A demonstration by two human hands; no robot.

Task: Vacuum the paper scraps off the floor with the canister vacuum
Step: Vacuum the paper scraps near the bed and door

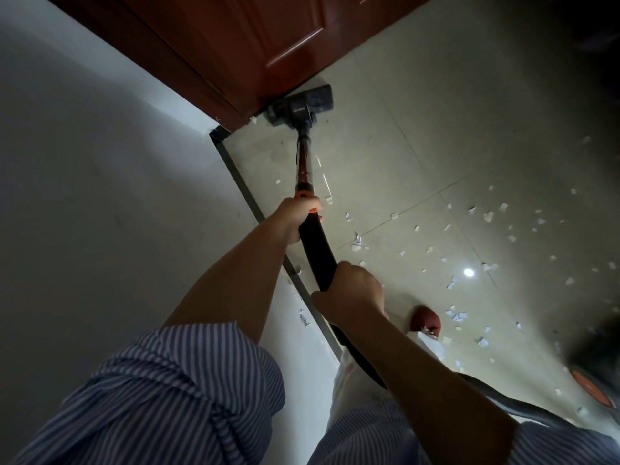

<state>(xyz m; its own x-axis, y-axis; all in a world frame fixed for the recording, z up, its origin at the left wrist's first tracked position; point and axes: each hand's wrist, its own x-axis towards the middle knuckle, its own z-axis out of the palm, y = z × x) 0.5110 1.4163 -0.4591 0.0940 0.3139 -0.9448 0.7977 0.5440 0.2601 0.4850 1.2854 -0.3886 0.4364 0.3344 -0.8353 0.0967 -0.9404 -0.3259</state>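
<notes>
Beyond both grips, a reddish-brown wooden door [235,45] blocks the black vacuum floor head [300,107], white paper scraps [486,216] are strewn rightward, while the black curved wand [315,243] is clasped by left hand [297,218] and right hand [352,290].

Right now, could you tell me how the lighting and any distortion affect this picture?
Head view: dim overall; one bright lamp glare on the glossy floor; wide-angle bending curves the wall edge; the right border darkens, blurring paper scraps there.

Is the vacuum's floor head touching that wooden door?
Cannot tell. In the head view, the floor head sits right against the door's bottom edge, but shadow hides any contact or gap.
</notes>
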